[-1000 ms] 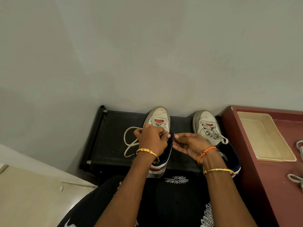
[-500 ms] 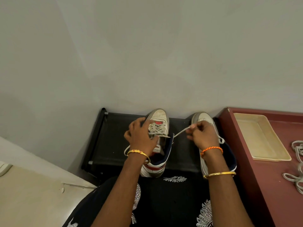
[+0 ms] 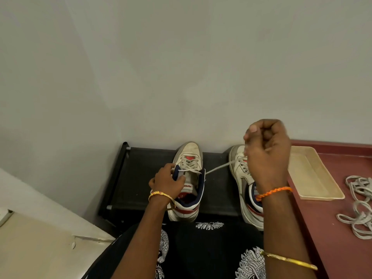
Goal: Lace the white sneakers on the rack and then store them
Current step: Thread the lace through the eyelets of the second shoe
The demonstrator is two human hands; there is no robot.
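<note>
Sneakers, left sneaker (image 3: 188, 182) and right sneaker (image 3: 244, 178), sit on the black rack (image 3: 141, 178); lacing step in hand; right hand (image 3: 267, 154) pinches the lace (image 3: 218, 168) taut; left hand (image 3: 168, 182) grips the collar; next, likely thread the upper eyelet.

Two sneakers on the shoe rack (image 3: 141, 178), toes toward the wall (image 3: 181, 77) behind it. Left sneaker (image 3: 189, 154) near rack middle, right sneaker (image 3: 240, 172) at the rack's right edge, gap between them. Left hand (image 3: 166, 183) on the left sneaker's collar, left side. Right hand (image 3: 266, 152) raised above the right sneaker's toe end, lace (image 3: 219, 168) running from it down-left across the gap to the left sneaker's eyelets. Cabinet top (image 3: 342, 228) just right of the rack; tray (image 3: 310, 178) near its back-left, loose laces (image 3: 360, 204) right of the tray at the frame's right edge. Person's lap (image 3: 201, 248) in front of the rack's front edge.
</note>
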